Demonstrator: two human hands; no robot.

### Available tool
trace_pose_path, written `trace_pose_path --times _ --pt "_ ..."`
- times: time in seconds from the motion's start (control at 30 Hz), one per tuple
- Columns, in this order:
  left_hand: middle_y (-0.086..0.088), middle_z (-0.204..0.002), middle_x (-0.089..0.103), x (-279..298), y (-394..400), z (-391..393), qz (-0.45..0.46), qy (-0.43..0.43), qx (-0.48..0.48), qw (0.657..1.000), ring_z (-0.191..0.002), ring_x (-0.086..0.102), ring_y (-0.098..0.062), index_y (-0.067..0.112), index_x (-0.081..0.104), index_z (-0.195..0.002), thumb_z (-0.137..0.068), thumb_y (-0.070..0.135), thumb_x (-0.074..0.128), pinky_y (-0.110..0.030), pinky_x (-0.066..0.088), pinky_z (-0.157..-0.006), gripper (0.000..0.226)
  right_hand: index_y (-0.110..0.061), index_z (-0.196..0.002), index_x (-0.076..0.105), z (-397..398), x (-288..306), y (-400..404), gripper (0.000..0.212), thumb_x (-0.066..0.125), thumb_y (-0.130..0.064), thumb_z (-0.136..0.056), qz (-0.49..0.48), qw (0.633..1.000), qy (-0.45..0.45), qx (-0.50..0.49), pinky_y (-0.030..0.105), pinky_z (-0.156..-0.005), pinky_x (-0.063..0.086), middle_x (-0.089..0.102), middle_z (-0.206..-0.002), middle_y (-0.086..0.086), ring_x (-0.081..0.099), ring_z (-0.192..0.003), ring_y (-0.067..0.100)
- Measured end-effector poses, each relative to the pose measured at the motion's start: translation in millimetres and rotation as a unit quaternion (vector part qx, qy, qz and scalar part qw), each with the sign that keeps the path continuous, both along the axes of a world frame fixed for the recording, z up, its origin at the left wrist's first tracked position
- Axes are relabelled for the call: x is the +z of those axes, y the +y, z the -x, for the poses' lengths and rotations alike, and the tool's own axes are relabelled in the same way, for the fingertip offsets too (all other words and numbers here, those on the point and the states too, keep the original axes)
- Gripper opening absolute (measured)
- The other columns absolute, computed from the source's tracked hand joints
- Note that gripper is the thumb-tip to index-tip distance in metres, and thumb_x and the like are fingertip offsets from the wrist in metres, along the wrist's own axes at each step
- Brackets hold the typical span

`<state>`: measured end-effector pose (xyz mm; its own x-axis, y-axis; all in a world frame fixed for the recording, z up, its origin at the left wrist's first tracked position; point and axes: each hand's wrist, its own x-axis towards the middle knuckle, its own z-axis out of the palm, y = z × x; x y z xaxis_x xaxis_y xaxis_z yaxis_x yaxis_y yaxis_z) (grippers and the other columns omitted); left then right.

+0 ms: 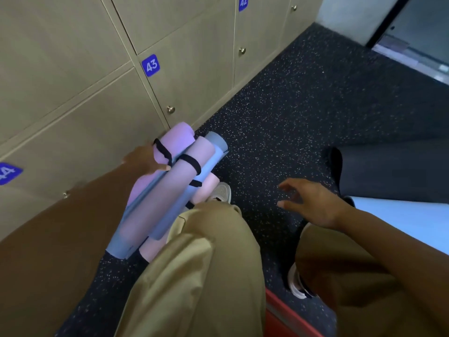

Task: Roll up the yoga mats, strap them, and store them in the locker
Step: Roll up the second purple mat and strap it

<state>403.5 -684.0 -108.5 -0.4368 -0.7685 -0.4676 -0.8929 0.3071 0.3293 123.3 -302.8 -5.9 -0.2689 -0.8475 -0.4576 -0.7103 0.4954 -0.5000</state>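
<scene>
A bundle of rolled mats, pink and blue, is seen at centre left of the frame, already bound with black straps and held against the lockers. The bundle is gripped near its top by the left hand, thumb laid across a pink roll. The right hand is held free at centre right, fingers spread wide, nothing in it. Rolling and strapping appear done; storing is judged to be in hand. Doors 43 and 44 are shut, so a knob must be pulled before the mats can be put in.
</scene>
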Motion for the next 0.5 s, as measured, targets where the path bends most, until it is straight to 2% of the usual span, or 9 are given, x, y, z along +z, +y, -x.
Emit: trace_pose_path --times 0.17,0.27,0.5 --pt "-0.017 -0.144 0.053 -25 5 -11 0.031 -0.011 0.01 0.999 -0.127 0.055 -0.04 0.009 0.036 -0.15 -0.07 0.058 0.087 -0.052 0.047 -0.101 0.107 -0.028 -0.138 0.052 -2 -2 3 0.047 0.066 -0.044 -0.095 -0.016 1.0 -0.007 0.004 0.028 -0.092 0.052 0.058 -0.126 -0.01 0.061 -0.104 0.006" --pt "-0.019 -0.142 0.053 -23 10 -15 0.067 -0.004 0.004 0.998 -0.125 0.055 -0.041 0.008 0.042 -0.147 -0.079 0.054 0.081 -0.051 0.047 -0.098 0.091 -0.027 -0.137 0.053 -1 -2 5 0.046 0.066 -0.042 -0.096 -0.019 1.0 -0.004 -0.003 0.028 -0.091 0.052 0.057 -0.123 -0.011 0.061 -0.103 0.008" --pt "-0.01 -0.112 0.062 20 35 -1 0.116 0.046 -0.004 0.992 -0.102 0.061 -0.039 0.013 0.056 -0.116 -0.083 0.048 0.075 -0.046 0.051 -0.081 0.051 -0.027 -0.136 0.053 1 12 12 0.045 0.066 -0.042 -0.096 -0.023 0.999 0.029 -0.007 0.031 -0.091 0.053 0.058 -0.127 -0.006 0.061 -0.1 0.009"
